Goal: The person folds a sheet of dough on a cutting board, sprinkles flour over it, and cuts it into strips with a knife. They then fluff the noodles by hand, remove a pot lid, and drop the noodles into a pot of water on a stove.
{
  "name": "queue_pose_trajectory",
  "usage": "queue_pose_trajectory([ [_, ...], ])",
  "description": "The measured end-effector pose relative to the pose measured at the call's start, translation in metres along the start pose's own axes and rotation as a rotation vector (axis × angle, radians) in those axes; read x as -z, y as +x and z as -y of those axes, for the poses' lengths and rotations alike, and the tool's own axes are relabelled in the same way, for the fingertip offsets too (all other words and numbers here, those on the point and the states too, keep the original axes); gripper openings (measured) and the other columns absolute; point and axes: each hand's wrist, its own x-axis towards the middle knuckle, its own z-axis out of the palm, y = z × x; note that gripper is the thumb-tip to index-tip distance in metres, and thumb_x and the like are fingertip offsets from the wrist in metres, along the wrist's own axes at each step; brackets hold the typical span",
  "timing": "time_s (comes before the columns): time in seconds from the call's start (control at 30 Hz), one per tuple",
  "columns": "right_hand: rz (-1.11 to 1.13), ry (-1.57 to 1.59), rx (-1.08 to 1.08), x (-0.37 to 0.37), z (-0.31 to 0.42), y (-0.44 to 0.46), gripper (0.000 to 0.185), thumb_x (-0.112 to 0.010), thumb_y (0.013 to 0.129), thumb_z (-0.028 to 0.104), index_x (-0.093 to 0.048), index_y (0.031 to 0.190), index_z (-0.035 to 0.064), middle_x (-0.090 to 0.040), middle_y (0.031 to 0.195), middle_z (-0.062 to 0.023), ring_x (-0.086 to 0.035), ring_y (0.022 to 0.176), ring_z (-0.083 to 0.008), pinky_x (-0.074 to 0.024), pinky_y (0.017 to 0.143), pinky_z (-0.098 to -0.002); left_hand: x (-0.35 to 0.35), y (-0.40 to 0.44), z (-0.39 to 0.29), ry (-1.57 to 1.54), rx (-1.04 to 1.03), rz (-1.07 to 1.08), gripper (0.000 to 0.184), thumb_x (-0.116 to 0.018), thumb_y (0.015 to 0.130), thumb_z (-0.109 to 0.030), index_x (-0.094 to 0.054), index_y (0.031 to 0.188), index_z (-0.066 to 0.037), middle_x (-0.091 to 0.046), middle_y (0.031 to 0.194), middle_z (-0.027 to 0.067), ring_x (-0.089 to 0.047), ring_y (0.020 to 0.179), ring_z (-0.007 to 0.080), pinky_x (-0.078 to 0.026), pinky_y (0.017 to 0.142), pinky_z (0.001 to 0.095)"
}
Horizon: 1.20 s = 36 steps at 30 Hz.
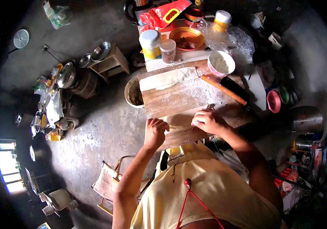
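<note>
One dough sheet (179,120), long axis eight-to-two o'clock: left hand (155,131) curled at nine, right hand (209,121), nearer, bent at two, either grip unclear

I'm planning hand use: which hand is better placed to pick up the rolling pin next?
Right, most likely: the right hand is nearer the rolling pin, which lies on that side of the board; the left hand is farther.
</note>
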Motion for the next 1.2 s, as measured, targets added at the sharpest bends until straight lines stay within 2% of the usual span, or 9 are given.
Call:
queue_pose_trajectory([
  [0.1, -0.173, 0.005, -0.122, 0.004, -0.004, 0.01, 0.015, -0.064, 0.075, 0.012, -0.058, 0.086, 0.0046, -0.058, 0.086, -0.0098, -0.057, 0.081, -0.0279, -0.0472, 0.069, -0.0367, 0.004, 0.006, 0.0, 0.056, 0.143, -0.155, 0.016, -0.051, 0.069, -0.002, -0.058, 0.081, -0.01, -0.057, 0.081, 0.0057, -0.053, 0.084, 0.0255, -0.037, 0.078, 0.0375],
  [0.27, 0.029, -0.185, -0.267, -0.01, -0.04, 0.02, 0.032, -0.072, 0.067, 0.017, -0.055, 0.093, 0.0063, -0.055, 0.098, -0.0121, -0.049, 0.1, -0.0324, -0.0393, 0.084, -0.0422, -0.008, 0.019, 0.007, 0.172, 0.212, -0.076, 0.022, -0.063, 0.074, -0.023, -0.055, 0.09, -0.009, -0.054, 0.09, 0.0093, -0.05, 0.092, 0.0305, -0.037, 0.08, 0.0416],
  [0.43, 0.281, -0.215, -0.249, 0.022, -0.024, 0.042, 0.021, -0.068, 0.068, 0.015, -0.059, 0.085, 0.0081, -0.059, 0.093, -0.0129, -0.056, 0.089, -0.0296, -0.0439, 0.075, -0.0408, -0.003, 0.029, 0.019, 0.044, 0.236, 0.095, 0.018, -0.065, 0.071, -0.022, -0.054, 0.079, -0.009, -0.058, 0.079, 0.0064, -0.056, 0.083, 0.0274, -0.039, 0.077, 0.0393],
  [0.5, 0.472, -0.092, -0.506, 0.031, -0.018, 0.052, 0.025, -0.068, 0.069, 0.02, -0.059, 0.089, 0.0087, -0.061, 0.085, -0.0137, -0.059, 0.08, -0.0304, -0.0446, 0.069, -0.0406, -0.002, 0.034, 0.026, -0.021, 0.275, 0.148, 0.018, -0.066, 0.069, -0.023, -0.055, 0.077, -0.011, -0.06, 0.077, 0.0049, -0.057, 0.081, 0.0263, -0.039, 0.076, 0.0381],
  [0.73, 0.124, -0.168, -0.317, 0.035, -0.056, 0.098, 0.026, -0.064, 0.075, 0.018, -0.055, 0.096, 0.0063, -0.061, 0.092, -0.0151, -0.058, 0.087, -0.0314, -0.0451, 0.074, -0.041, 0.017, 0.085, 0.055, 0.071, 0.275, -0.123, 0.012, -0.064, 0.074, -0.021, -0.058, 0.081, -0.013, -0.059, 0.079, 0.0047, -0.057, 0.083, 0.0253, -0.039, 0.073, 0.0378],
  [0.8, -0.147, -0.245, -0.08, 0.029, -0.075, 0.122, 0.033, -0.063, 0.074, 0.011, -0.052, 0.104, 0.0035, -0.054, 0.105, -0.0182, -0.052, 0.099, -0.0336, -0.0422, 0.084, -0.0418, 0.023, 0.1, 0.067, 0.178, 0.274, -0.18, 0.023, -0.065, 0.073, -0.018, -0.059, 0.094, -0.012, -0.058, 0.092, 0.0068, -0.054, 0.09, 0.0269, -0.039, 0.077, 0.0392],
  [0.9, -0.132, -0.316, -0.161, 0.025, -0.095, 0.155, 0.049, -0.067, 0.071, 0.015, -0.048, 0.115, 0.0059, -0.053, 0.107, -0.017, -0.047, 0.107, -0.0343, -0.0381, 0.091, -0.0423, 0.021, 0.12, 0.089, 0.32, 0.232, -0.273, 0.046, -0.065, 0.073, -0.014, -0.052, 0.117, -0.013, -0.054, 0.111, 0.0084, -0.047, 0.109, 0.0267, -0.037, 0.089, 0.0408],
  [1.07, 0.007, -0.42, -0.278, 0.021, -0.114, 0.173, 0.043, -0.071, 0.064, 0.017, -0.055, 0.103, 0.0097, -0.054, 0.102, -0.0137, -0.048, 0.104, -0.0319, -0.038, 0.089, -0.0439, 0.026, 0.138, 0.108, 0.469, 0.283, -0.054, 0.049, -0.066, 0.074, -0.024, -0.051, 0.12, -0.016, -0.053, 0.112, 0.009, -0.046, 0.111, 0.0276, -0.031, 0.098, 0.0423],
  [1.2, -0.02, -0.216, -0.19, 0.024, -0.111, 0.17, 0.028, -0.069, 0.064, 0.012, -0.056, 0.088, 0.0072, -0.055, 0.089, -0.0122, -0.052, 0.09, -0.0289, -0.042, 0.078, -0.0386, 0.033, 0.143, 0.113, 0.337, 0.29, -0.051, 0.031, -0.071, 0.067, -0.029, -0.062, 0.093, -0.014, -0.058, 0.102, 0.0061, -0.051, 0.102, 0.0254, -0.036, 0.087, 0.0401],
])
